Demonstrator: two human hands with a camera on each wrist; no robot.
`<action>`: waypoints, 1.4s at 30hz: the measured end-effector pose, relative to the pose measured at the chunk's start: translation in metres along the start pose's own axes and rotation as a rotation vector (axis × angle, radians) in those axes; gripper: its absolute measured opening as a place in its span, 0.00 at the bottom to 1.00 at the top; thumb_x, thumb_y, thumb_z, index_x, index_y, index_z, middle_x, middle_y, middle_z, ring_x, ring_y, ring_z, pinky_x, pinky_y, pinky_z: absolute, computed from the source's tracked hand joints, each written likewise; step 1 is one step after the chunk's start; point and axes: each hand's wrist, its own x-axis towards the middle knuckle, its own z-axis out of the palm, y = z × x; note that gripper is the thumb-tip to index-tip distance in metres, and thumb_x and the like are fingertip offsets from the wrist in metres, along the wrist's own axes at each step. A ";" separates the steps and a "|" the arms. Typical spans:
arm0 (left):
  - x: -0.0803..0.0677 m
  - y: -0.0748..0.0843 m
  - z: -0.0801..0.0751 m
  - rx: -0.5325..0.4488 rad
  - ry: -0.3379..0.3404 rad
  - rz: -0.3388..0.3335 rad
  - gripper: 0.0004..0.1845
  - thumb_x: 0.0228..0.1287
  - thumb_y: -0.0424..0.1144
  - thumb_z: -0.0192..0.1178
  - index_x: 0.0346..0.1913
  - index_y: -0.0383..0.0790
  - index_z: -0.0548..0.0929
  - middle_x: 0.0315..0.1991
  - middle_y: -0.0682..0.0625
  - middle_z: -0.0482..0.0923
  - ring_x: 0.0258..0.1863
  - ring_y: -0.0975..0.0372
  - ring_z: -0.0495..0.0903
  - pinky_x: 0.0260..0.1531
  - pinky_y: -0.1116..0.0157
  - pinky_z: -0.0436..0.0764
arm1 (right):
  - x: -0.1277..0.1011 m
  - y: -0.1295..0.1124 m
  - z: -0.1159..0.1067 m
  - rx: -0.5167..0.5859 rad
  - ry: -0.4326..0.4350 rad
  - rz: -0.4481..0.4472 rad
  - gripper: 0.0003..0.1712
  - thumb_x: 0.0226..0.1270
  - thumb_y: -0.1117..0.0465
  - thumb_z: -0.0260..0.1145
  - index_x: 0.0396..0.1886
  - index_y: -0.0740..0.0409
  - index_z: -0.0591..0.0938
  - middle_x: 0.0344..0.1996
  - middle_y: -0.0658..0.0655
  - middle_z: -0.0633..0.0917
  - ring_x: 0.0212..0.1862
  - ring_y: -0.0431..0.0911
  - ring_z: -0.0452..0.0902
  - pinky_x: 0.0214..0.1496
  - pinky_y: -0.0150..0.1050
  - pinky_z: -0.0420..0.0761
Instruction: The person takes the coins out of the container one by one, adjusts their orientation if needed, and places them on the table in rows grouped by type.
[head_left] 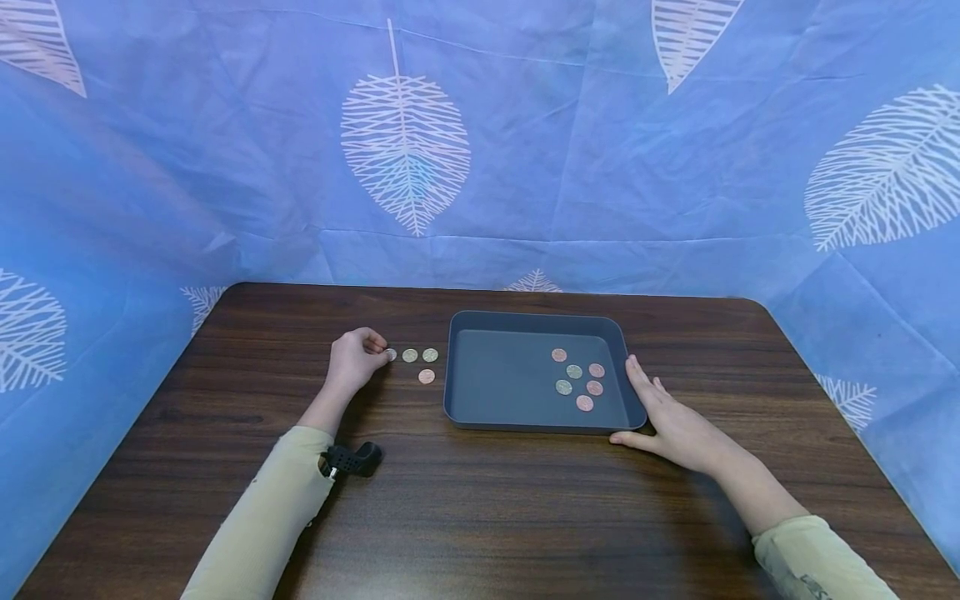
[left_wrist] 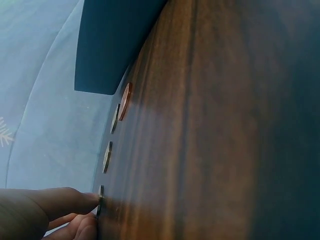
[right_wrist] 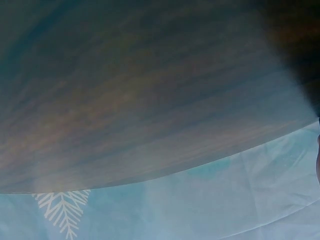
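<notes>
At the left, my left hand [head_left: 357,357] has its thumb and fingertips at a silvery coin [head_left: 392,355], pinching it at the table surface. In the left wrist view the thumb [left_wrist: 75,200] meets this coin's edge. Two yellowish coins, one [head_left: 409,356] nearer the hand and another [head_left: 430,355] beside it, lie to its right. A copper coin [head_left: 426,377] lies just in front of them. My right hand [head_left: 675,425] rests with spread fingers along the right side of a dark grey tray [head_left: 510,375], its thumb by the front right corner.
Several copper and yellowish coins, one of them a copper coin [head_left: 559,355], lie in the right half of the tray. The dark wooden table [head_left: 480,508] ends at a blue leaf-patterned cloth [head_left: 525,167] behind it.
</notes>
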 end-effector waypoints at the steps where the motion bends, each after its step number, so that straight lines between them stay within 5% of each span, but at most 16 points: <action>1: 0.000 0.000 0.000 -0.003 0.001 -0.005 0.07 0.57 0.32 0.67 0.35 0.31 0.81 0.32 0.41 0.81 0.33 0.51 0.80 0.34 0.57 0.77 | 0.000 0.000 0.000 0.001 -0.001 0.000 0.66 0.55 0.28 0.61 0.76 0.54 0.35 0.75 0.61 0.40 0.69 0.72 0.45 0.59 0.66 0.62; 12: 0.002 0.002 0.001 -0.072 0.048 -0.007 0.08 0.55 0.31 0.68 0.36 0.32 0.82 0.32 0.42 0.81 0.32 0.52 0.80 0.34 0.58 0.77 | 0.000 0.000 0.000 0.000 0.002 -0.006 0.65 0.56 0.29 0.62 0.76 0.54 0.34 0.75 0.62 0.40 0.69 0.73 0.45 0.60 0.66 0.61; 21: 0.001 0.030 0.005 -0.252 -0.020 0.030 0.08 0.60 0.31 0.64 0.42 0.31 0.82 0.36 0.42 0.81 0.35 0.53 0.79 0.30 0.66 0.76 | 0.000 0.000 0.000 -0.003 0.005 -0.009 0.66 0.56 0.29 0.61 0.76 0.55 0.34 0.75 0.63 0.40 0.69 0.72 0.45 0.61 0.65 0.60; 42: -0.005 0.111 0.070 -0.359 -0.260 0.222 0.07 0.60 0.29 0.64 0.41 0.31 0.83 0.33 0.48 0.81 0.34 0.58 0.80 0.34 0.65 0.79 | -0.001 -0.003 0.000 -0.006 -0.003 0.015 0.66 0.57 0.29 0.61 0.76 0.55 0.32 0.75 0.63 0.40 0.68 0.72 0.46 0.60 0.66 0.62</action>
